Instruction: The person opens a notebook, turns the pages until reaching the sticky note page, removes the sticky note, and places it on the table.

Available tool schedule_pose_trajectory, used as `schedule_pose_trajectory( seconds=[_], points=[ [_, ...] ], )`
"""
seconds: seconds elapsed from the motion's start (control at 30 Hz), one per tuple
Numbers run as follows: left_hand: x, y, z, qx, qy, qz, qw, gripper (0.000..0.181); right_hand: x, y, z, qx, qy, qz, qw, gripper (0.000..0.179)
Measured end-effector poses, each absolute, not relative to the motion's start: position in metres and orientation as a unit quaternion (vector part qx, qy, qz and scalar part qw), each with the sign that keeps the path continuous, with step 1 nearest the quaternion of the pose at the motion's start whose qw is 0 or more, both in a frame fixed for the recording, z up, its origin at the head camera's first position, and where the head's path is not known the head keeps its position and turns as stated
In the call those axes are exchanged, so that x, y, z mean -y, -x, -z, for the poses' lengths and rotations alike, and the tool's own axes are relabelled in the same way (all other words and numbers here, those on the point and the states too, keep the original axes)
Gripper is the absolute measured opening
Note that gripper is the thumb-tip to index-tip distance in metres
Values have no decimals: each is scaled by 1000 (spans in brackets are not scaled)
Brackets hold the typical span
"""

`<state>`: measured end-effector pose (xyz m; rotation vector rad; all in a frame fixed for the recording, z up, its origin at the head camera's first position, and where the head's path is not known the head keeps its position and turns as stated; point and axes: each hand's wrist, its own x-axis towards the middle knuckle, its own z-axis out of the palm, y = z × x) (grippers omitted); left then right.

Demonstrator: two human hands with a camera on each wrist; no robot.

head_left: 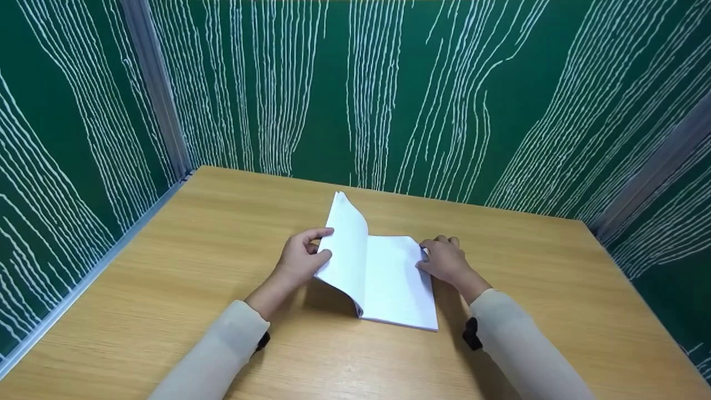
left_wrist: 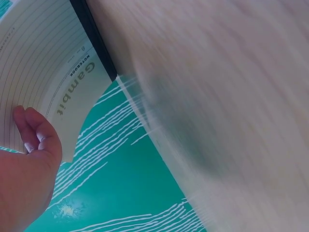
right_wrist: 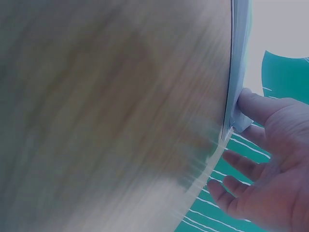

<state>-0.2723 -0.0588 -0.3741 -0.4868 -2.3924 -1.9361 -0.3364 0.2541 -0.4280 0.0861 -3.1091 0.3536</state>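
Observation:
A notebook (head_left: 395, 286) lies open on the wooden table, with white pages facing up. Its left part stands raised and curved, and my left hand (head_left: 299, 258) grips that part by the outer edge, thumb on the page side. From below, the left wrist view shows the lined cover (left_wrist: 58, 53) printed "Gambit NOTEBOOK", a dark spine, and fingertips against the cover. At the notebook's right edge, my right hand (head_left: 446, 261) pinches near the upper corner. In the right wrist view the thumb of that hand (right_wrist: 280, 159) lies on the page, with the other fingers loosely bent.
The wooden table (head_left: 222, 222) spreads around the notebook on every side. Green panels (head_left: 322, 111) with white wavy lines stand behind and at both sides, joined by grey posts (head_left: 158, 89). Dark bands show at both wrists.

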Motion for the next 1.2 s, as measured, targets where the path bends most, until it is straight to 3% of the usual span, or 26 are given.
schedule_pose_trajectory(
  seconds=[0.57,0.83,1.2],
  points=[
    [58,290,398,773,134,620,18,39,-247,337,429,987,-19,-157,21,48],
    [58,290,396,776,121,619,3,39,-251,339,422,963,13,-269,10,59],
    [58,276,381,764,148,628,12,41,-259,341,424,936,31,-345,60,41]
  ],
)
